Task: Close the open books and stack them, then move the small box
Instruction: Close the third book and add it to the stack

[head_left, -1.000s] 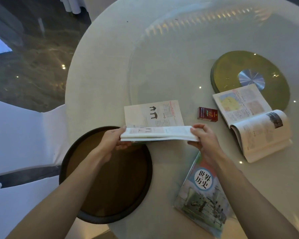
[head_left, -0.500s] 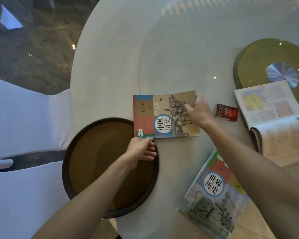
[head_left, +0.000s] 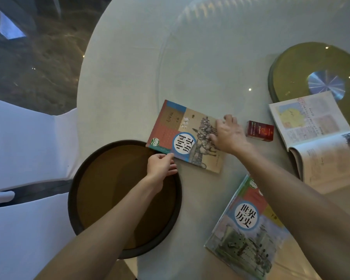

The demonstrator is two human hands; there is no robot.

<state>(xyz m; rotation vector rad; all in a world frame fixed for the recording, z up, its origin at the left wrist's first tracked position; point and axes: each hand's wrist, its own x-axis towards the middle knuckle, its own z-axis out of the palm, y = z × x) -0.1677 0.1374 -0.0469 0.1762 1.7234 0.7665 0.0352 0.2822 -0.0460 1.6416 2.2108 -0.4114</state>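
Observation:
A closed history book [head_left: 176,130] with a red, blue and tan cover lies flat on the white round table [head_left: 129,67]. My left hand [head_left: 160,166] pinches its near left corner. My right hand [head_left: 227,134] rests flat on its right part, fingers spread. A small red box [head_left: 260,130] stands just right of that hand. An open book [head_left: 315,138] lies further right, pages up. A second closed book [head_left: 249,229] with a blue circle on its cover lies near the front, partly under my right forearm.
A dark round tray [head_left: 77,199] overhangs the table's near left edge, under my left arm. A green round disc [head_left: 291,63] with a shiny centre sits at the far right. White chair covers [head_left: 24,148] stand left of the table, above dark marble floor.
The book that I held half open a second ago is now shut and flat, and has turned a little clockwise. My right hand lies on its cover.

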